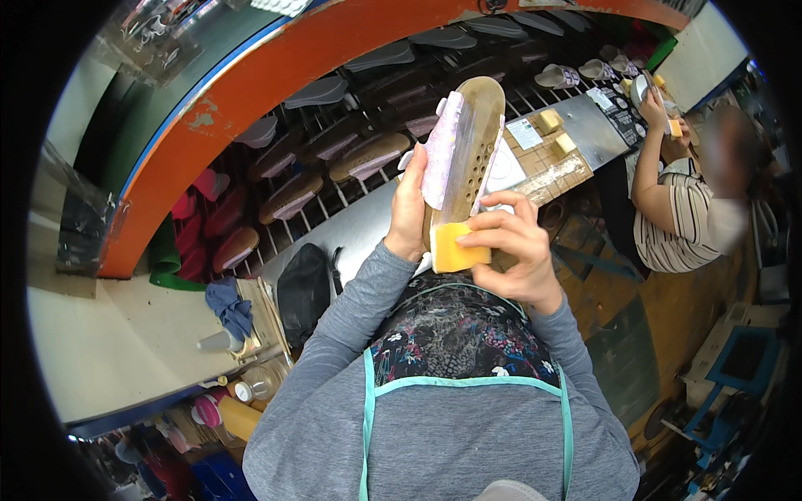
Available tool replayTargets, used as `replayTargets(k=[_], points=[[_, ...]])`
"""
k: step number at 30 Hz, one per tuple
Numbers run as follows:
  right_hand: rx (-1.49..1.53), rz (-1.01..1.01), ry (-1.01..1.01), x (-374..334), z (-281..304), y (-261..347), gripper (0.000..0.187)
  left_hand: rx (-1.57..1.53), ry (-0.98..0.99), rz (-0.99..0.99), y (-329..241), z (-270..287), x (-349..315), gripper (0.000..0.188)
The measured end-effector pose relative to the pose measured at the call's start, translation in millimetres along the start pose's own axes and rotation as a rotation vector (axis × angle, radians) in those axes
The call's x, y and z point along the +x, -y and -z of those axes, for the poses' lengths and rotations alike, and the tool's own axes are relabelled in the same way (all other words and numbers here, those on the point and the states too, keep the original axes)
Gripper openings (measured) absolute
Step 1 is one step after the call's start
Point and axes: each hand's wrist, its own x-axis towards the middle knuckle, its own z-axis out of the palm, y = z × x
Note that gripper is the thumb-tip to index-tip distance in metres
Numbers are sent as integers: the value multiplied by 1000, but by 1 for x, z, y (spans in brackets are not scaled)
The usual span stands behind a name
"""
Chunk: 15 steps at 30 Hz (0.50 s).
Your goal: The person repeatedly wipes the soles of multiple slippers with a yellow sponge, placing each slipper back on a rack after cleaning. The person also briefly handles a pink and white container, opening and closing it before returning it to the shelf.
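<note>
Tilted up in front of my chest is a sandal (pixel 478 125) with a brown footbed and a pale pink patterned strap. My left hand (pixel 408 209) is closed round its left side near the lower end. A yellow sponge (pixel 455 248) is pinched in my right hand (pixel 518 246). The sponge sits against the lower end of the sandal; how firmly it presses cannot be seen. Behind the sandal lies a round white thing (pixel 505 167), partly hidden.
Racks of sandals and soles (pixel 368 156) stand under an orange arched frame (pixel 219 108). A cardboard-topped bench (pixel 555 179) holds yellow sponge blocks (pixel 551 119). At right another person (pixel 668 209) works with a sandal and sponge. A black bag (pixel 305 292) and blue cloth (pixel 228 306) lie left.
</note>
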Motion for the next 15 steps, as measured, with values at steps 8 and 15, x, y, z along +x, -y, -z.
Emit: replayTargets(k=[8, 15], points=[[-187, -58, -346, 21, 31, -32, 40, -62, 82, 40, 28, -24, 9, 58], [-6, -237, -277, -21, -2, -15, 40, 156, -99, -382, 26, -9, 30, 57]])
